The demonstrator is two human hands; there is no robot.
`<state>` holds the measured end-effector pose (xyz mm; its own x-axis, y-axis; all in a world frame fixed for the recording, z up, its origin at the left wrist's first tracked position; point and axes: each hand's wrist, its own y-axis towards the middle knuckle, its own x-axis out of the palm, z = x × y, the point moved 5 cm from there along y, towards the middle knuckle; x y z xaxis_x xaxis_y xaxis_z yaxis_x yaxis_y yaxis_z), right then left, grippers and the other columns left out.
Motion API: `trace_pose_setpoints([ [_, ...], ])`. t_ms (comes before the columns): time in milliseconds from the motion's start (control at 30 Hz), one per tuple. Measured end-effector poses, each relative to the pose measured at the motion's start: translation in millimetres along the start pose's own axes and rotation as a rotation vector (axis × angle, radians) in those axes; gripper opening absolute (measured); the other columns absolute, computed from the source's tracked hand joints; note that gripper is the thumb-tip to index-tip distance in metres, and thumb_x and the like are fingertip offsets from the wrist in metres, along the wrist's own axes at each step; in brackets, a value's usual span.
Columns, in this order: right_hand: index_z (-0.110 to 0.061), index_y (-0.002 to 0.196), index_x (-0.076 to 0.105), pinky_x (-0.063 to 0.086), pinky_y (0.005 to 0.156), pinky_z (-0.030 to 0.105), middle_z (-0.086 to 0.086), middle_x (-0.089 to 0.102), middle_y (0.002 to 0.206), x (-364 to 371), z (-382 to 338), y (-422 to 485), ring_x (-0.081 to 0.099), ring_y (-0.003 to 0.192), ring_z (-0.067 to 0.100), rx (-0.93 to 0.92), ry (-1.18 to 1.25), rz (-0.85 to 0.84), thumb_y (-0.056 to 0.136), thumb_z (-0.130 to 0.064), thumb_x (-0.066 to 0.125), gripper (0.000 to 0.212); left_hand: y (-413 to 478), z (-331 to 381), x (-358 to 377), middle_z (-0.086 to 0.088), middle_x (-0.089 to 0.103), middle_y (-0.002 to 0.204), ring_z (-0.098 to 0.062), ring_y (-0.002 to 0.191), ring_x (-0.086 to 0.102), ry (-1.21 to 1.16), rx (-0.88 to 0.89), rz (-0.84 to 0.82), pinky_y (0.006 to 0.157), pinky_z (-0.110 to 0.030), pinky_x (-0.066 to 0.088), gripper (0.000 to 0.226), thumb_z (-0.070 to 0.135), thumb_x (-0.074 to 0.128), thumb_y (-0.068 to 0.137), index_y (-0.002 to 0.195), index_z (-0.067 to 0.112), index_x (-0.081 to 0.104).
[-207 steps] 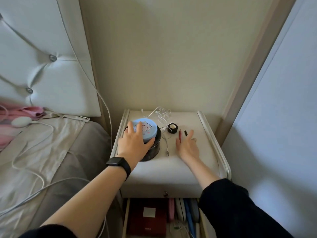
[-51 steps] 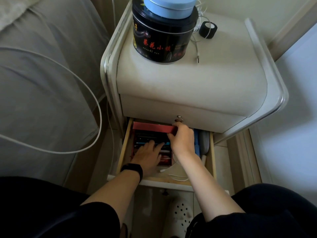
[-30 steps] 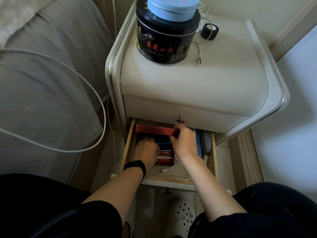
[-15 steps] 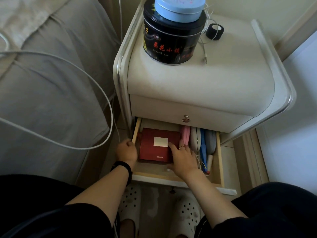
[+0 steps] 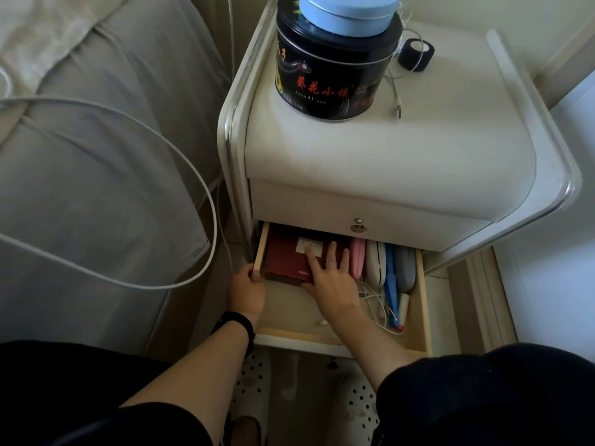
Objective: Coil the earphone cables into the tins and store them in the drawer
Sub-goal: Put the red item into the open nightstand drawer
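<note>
Lower centre of the frame: the left hand (image 5: 246,292) pinches the left wall of the open drawer (image 5: 422,304). The right hand (image 5: 333,280) lies flat, fingers spread, on a red box (image 5: 283,262).

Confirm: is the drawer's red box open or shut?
Shut: the red box lies flat, label up, right hand flat on it; left hand grips the drawer.

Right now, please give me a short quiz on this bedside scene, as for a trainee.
1. True or false: the light blue round tin stands on the black round tin.
2. The right hand lies flat on: A) dark red flat box, B) pink case, C) black tape roll?
3. The left hand grips the side wall of the wooden ____.
Key: 1 true; 2 A; 3 drawer.
</note>
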<state>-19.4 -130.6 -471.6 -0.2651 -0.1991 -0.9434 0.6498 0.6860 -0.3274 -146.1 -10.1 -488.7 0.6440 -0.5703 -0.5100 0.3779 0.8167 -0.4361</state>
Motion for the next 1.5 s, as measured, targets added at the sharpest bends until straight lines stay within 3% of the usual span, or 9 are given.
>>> trace_pose_setpoints([
  [367, -0.017, 0.151, 0.022, 0.035, 0.108, 0.053, 0.022, 0.036, 0.149, -17.3, -7.5, 38.0, 0.025, 0.14, 0.046, 0.114, 0.067, 0.071, 0.093, -0.027, 0.06, 0.07, -4.9, 0.2, -0.8, -0.016, 0.06, 0.115, -0.031, 0.103, 0.056, -0.002, 0.01, 0.0, 0.082, -0.035, 0.043, 0.03, 0.017, 0.039, 0.101, 0.123, 0.009, 0.057],
  [533, -0.015, 0.152, 0.019, 0.039, 0.108, 0.047, 0.019, 0.034, 0.15, -21.7, 0.6, 36.3, 0.027, 0.14, 0.041, -0.022, 0.041, 0.076, 0.093, -0.013, 0.06, 0.072, -5.6, 1.4, -1.2, -0.016, 0.057, 0.12, -0.031, 0.105, 0.055, 0.033, 0.02, 0.006, 0.085, -0.037, 0.043, 0.03, 0.018, 0.038, 0.101, 0.124, 0.009, 0.056],
  [767, -0.002, 0.135, 0.039, 0.046, 0.073, 0.032, 0.02, 0.059, 0.119, -20.2, 22.3, 17.6, 0.062, 0.104, 0.033, 0.23, 0.331, 0.161, 0.09, -0.004, 0.061, 0.05, -6.3, 1.9, -2.8, -0.016, 0.062, 0.116, -0.033, 0.102, 0.057, 0.031, 0.014, 0.005, 0.079, -0.035, 0.043, 0.03, 0.018, 0.039, 0.101, 0.123, 0.008, 0.057],
  [867, -0.003, 0.143, 0.032, 0.044, 0.076, 0.032, 0.022, 0.06, 0.115, -20.1, 20.6, 22.6, 0.06, 0.105, 0.034, 0.171, 0.4, 0.137, 0.091, 0.003, 0.055, 0.057, -4.5, 1.4, -3.6, -0.016, 0.061, 0.117, -0.034, 0.104, 0.057, 0.041, 0.003, 0.004, 0.083, -0.037, 0.044, 0.03, 0.018, 0.039, 0.101, 0.123, 0.007, 0.057],
  [1033, -0.005, 0.149, 0.023, 0.039, 0.105, 0.041, 0.026, 0.046, 0.133, -29.3, 21.9, 21.2, 0.047, 0.123, 0.037, 0.065, 0.465, -0.094, 0.092, -0.003, 0.054, 0.065, -5.8, 12.4, -7.0, -0.02, 0.059, 0.121, -0.036, 0.109, 0.055, 0.145, -0.006, -0.045, 0.089, -0.04, 0.045, 0.031, 0.013, 0.037, 0.101, 0.123, 0.003, 0.056],
  [1133, -0.003, 0.131, 0.05, 0.047, 0.1, 0.04, 0.019, 0.057, 0.128, -52.3, 18.0, 9.0, 0.056, 0.115, 0.032, 0.033, 0.355, -0.302, 0.092, -0.012, 0.054, 0.04, -8.0, 33.9, -14.4, -0.022, 0.061, 0.119, -0.038, 0.109, 0.056, 0.275, -0.014, -0.085, 0.09, -0.041, 0.048, 0.028, 0.009, 0.043, 0.097, 0.118, -0.001, 0.059],
  [1233, 0.0, 0.134, 0.049, 0.051, 0.096, 0.04, 0.017, 0.062, 0.123, -101.2, 18.7, -12.9, 0.063, 0.108, 0.032, -0.01, 0.183, -0.431, 0.095, -0.029, 0.054, 0.048, -20.0, 76.8, -26.9, -0.017, 0.063, 0.1, -0.035, 0.093, 0.06, 0.31, 0.064, -0.093, 0.073, -0.036, 0.05, 0.021, 0.013, 0.048, 0.092, 0.099, 0.0, 0.063],
  [1333, -0.002, 0.14, 0.044, 0.044, 0.103, 0.038, 0.016, 0.053, 0.139, -169.1, 22.2, -37.8, 0.054, 0.123, 0.031, -0.069, 0.114, -0.356, 0.095, -0.039, 0.052, 0.058, -39.7, 135.1, -36.9, -0.011, 0.059, 0.076, -0.029, 0.073, 0.059, 0.361, 0.158, -0.221, 0.053, -0.027, 0.038, 0.023, 0.013, 0.047, 0.09, 0.071, 0.003, 0.056],
  [1500, -0.014, 0.144, 0.042, 0.036, 0.103, 0.028, 0.007, 0.047, 0.146, -280.8, 25.6, -89.6, 0.047, 0.131, 0.022, -0.114, 0.269, -0.128, 0.095, -0.04, 0.051, 0.057, -73.6, 237.2, -91.1, -0.019, 0.073, 0.091, -0.032, 0.083, 0.069, 0.184, 0.334, -0.201, 0.079, -0.037, 0.057, 0.026, 0.016, 0.051, 0.089, 0.083, -0.002, 0.068],
])
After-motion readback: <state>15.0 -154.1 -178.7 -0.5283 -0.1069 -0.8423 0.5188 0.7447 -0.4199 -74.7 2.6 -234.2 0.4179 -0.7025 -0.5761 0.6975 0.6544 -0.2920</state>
